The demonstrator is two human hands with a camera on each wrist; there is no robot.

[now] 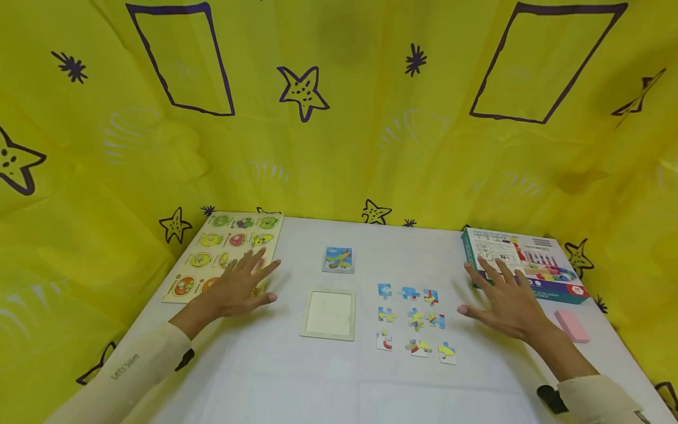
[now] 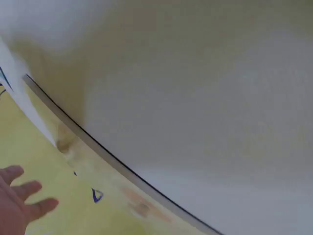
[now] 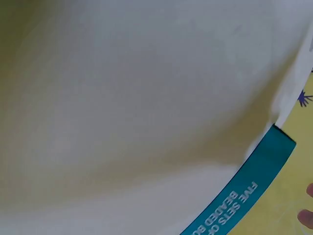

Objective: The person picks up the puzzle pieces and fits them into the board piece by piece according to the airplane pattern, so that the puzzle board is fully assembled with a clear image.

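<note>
A person's left hand (image 1: 241, 288) and right hand (image 1: 508, 303) hover above the surface (image 1: 286, 386), each grip spread wide; nine jigsaw pieces (image 1: 415, 318) lie in three rows between them, a square frame (image 1: 328, 314) alongside; a pink block (image 1: 572, 325) sits by the right edge. A fruit board (image 1: 212, 250), partly hidden by the left hand, occupies the far left corner, a box (image 1: 542, 265) the far right; an airplane picture (image 1: 338, 259) lies toward the far edge; yellow cloth (image 1: 344, 153) hangs behind.
</note>
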